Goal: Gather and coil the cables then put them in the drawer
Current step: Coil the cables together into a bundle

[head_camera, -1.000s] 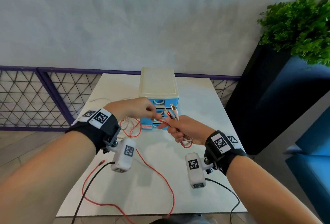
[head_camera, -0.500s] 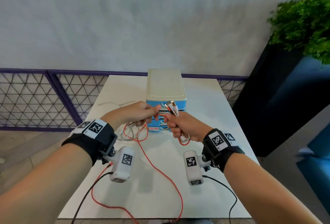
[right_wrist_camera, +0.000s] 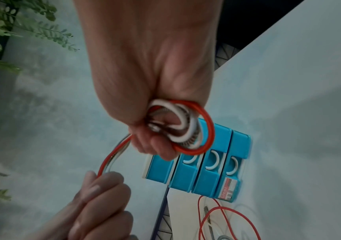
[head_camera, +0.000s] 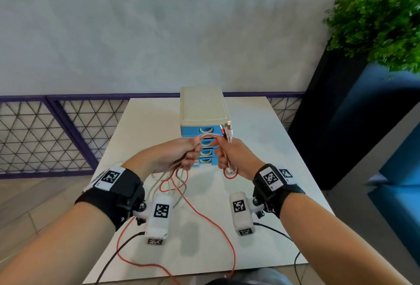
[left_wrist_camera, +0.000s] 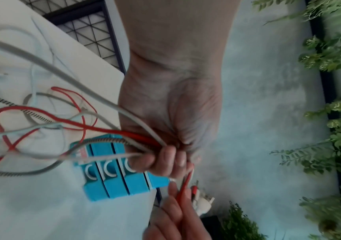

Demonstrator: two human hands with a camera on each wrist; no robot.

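A bundle of red, white and grey braided cables (head_camera: 208,137) arches between my two hands above the white table (head_camera: 261,125). My right hand (head_camera: 231,155) grips a small coil (right_wrist_camera: 188,129) of them, with the plug ends (head_camera: 228,129) sticking up above the fist. My left hand (head_camera: 181,155) grips the same strands (left_wrist_camera: 141,138); their loose lengths (head_camera: 175,182) hang down and trail over the table to its near edge. Behind the hands stands a small blue drawer unit (head_camera: 204,130) with a cream top, all its drawers closed.
A red cable (head_camera: 216,223) loops across the table front and drops off the edge. A purple-framed mesh fence (head_camera: 56,130) runs behind the table. A black planter with a green plant (head_camera: 381,23) stands at the right. Black camera leads (head_camera: 113,257) hang from both wrists.
Both hands have risen and moved a little apart, so the cables now arch between them. More cable has lifted off the table under the left hand.
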